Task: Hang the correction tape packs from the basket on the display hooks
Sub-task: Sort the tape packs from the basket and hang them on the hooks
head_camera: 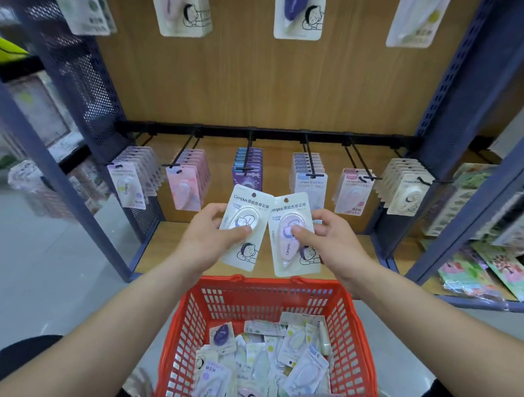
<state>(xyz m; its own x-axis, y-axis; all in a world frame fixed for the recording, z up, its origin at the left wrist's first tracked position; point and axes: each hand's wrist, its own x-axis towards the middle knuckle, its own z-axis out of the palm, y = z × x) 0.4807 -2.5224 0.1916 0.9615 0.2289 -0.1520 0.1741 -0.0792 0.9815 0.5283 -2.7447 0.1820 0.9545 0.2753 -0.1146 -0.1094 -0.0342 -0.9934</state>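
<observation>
Nearest, below both hands: a red plastic basket [187, 316], piled with loose correction tape packs [264, 356], white, green and purple ones all mixed up. Up above the far rim of the basket, the two hands, close together. In the left hand [213, 235], a white correction tape pack [248, 203], pinched with the thumb on the front and the fingers curled behind. In the right hand [328, 241], a light purple correction tape pack [288, 254], gripped the same way, thumb on the clear bubble. Both packs held upright, side by side, inner edges meeting, hang holes at the top. Just past the hands and lower down, a wooden shelf [167, 248]. Farther on, above the hands, a black rail [276, 134] with a row of black display hooks [308, 153], packs hanging on each one. Right behind the left hand's pack, dark purple packs [247, 167]; off to the left of the left hand, pink packs [188, 182]; off to the right of the right hand, cream packs [407, 187]. Farthest, high above the hands, a wooden back board [260, 86] and four more packs [297, 15] hanging
</observation>
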